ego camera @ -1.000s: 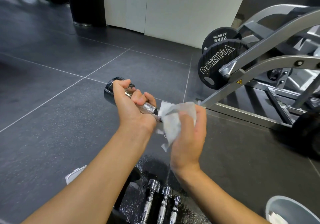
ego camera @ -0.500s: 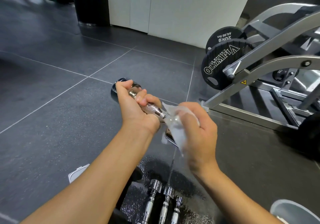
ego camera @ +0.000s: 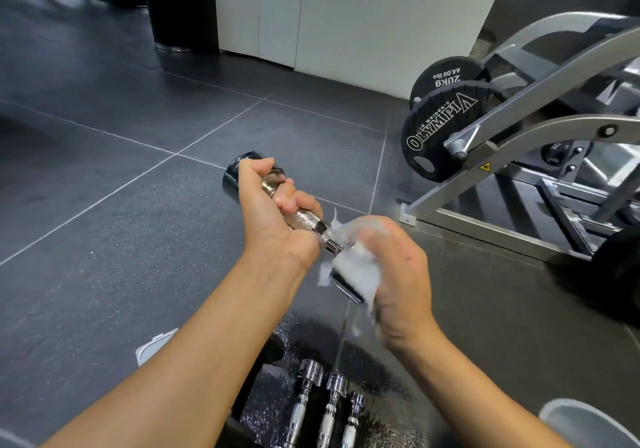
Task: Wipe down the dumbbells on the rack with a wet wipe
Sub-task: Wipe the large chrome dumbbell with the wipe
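I hold a small dumbbell (ego camera: 308, 222) with a knurled chrome handle and glossy black heads out over the dark floor. My left hand (ego camera: 273, 219) grips its handle near the far head. My right hand (ego camera: 398, 274) grips a white wet wipe (ego camera: 360, 267) wrapped over the near head, which peeks out below the wipe. Three more chrome-handled dumbbells (ego camera: 332, 409) lie side by side on the rack at the bottom centre, partly hidden by my left forearm.
A grey weight machine (ego camera: 540, 129) with black Olympia plates (ego camera: 440, 129) fills the right side. A white cabinet (ego camera: 346, 14) and a black cylinder (ego camera: 180, 7) stand at the back. A grey bin rim (ego camera: 585, 423) shows bottom right, a white lid-like object (ego camera: 152, 347) bottom left.
My right hand has slid the wipe down from the handle end onto the near head and turned around it. The dumbbell has dropped slightly toward me.
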### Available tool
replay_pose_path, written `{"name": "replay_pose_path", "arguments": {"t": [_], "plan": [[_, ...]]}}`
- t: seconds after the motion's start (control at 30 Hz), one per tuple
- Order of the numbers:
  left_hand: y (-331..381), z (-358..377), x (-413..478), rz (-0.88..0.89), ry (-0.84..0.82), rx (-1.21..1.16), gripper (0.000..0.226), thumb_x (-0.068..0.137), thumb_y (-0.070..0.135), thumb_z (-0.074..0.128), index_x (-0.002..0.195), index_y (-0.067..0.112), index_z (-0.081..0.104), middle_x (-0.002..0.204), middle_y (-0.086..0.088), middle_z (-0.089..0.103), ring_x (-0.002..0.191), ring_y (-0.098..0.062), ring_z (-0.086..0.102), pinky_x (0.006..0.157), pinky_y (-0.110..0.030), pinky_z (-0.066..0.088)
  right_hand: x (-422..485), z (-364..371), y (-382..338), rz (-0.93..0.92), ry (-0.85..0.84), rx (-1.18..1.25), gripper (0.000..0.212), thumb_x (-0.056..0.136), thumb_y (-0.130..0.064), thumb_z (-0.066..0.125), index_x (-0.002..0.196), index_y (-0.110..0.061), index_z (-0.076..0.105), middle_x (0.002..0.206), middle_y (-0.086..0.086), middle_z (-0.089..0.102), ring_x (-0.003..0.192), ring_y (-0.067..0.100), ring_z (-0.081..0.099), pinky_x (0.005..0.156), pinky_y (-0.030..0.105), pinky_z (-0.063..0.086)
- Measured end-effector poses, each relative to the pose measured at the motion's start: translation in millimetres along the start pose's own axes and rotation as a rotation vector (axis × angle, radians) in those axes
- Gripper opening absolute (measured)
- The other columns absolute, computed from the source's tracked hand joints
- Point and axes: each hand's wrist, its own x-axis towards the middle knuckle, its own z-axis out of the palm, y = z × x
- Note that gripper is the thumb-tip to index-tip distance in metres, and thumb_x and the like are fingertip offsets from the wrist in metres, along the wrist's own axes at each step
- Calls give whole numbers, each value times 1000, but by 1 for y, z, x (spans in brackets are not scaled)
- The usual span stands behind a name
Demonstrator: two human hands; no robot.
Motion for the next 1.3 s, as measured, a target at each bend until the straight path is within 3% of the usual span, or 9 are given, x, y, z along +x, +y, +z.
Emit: {"name": "replay_pose_path", "arguments": {"t": [0.1, 0.23, 0.4, 0.47, 0.6, 0.73, 0.87, 1.07, 1.3], "plan": [[-1, -1, 1, -9, 12, -15, 31, 82, 28, 67, 62, 22, 44, 55, 11, 30, 43, -6, 24, 46, -13, 30, -3, 14, -7, 667, 67, 656, 25, 83, -35, 65, 69, -15, 64, 70, 8, 55, 56, 21, 56, 49, 29, 50], [-1, -1, 4, 2, -47, -15, 23, 81, 30, 68, 77, 21, 47, 55, 12, 32, 44, -6, 25, 45, -14, 30, 8, 5, 2, 751, 11, 647, 26, 90, -36, 59, 83, -15, 46, 78, 10, 46, 58, 23, 52, 46, 26, 47], [-8, 1, 4, 2, -64, -1, 23, 82, 32, 66, 80, 20, 46, 54, 11, 31, 45, -6, 24, 46, -14, 30, 4, 11, 3, 462, 174, 558, 13, 88, -17, 56, 81, -9, 49, 80, 11, 43, 61, 26, 44, 56, 36, 40], [-7, 1, 5, -3, -48, -12, 24, 83, 32, 64, 75, 20, 45, 53, 11, 29, 43, -6, 24, 44, -15, 30, 0, 8, -2, 47, 146, 70, 9, 87, -10, 63, 84, -2, 63, 84, 5, 62, 69, 21, 58, 66, 40, 49], [-1, -1, 5, 4, -46, 7, 26, 84, 31, 62, 71, 20, 44, 52, 11, 28, 43, -7, 23, 41, -15, 29, 11, -20, 2, -876, -296, -824, 17, 77, -10, 73, 90, 1, 75, 97, 14, 65, 87, 29, 62, 75, 36, 51], [-3, 1, -1, 81, -68, 146, 24, 88, 27, 61, 72, 18, 46, 52, 10, 25, 43, -7, 21, 41, -16, 29, 15, -32, 10, -1062, -576, -1182, 16, 81, -8, 74, 96, -5, 74, 102, 18, 61, 97, 36, 55, 77, 45, 50], [0, 2, 1, 93, -40, 146, 26, 87, 25, 63, 70, 21, 44, 53, 10, 27, 44, -8, 19, 41, -15, 29, 9, -27, 21, -790, -424, -1034, 23, 79, -15, 79, 102, -13, 76, 108, 10, 57, 103, 26, 56, 88, 31, 48], [3, -2, 5, 2, -21, 4, 28, 83, 27, 67, 69, 20, 45, 55, 11, 29, 42, -6, 23, 42, -13, 31, -2, 0, -7, 636, -192, 512, 24, 79, -25, 73, 93, -8, 65, 85, 15, 60, 60, 24, 57, 54, 32, 54], [2, -2, 8, 16, -7, -27, 26, 82, 30, 66, 72, 20, 44, 55, 11, 30, 43, -7, 24, 43, -15, 32, -3, 11, -20, 642, -71, 505, 15, 89, -22, 59, 96, -9, 57, 75, 14, 54, 51, 25, 55, 43, 25, 45]]}}
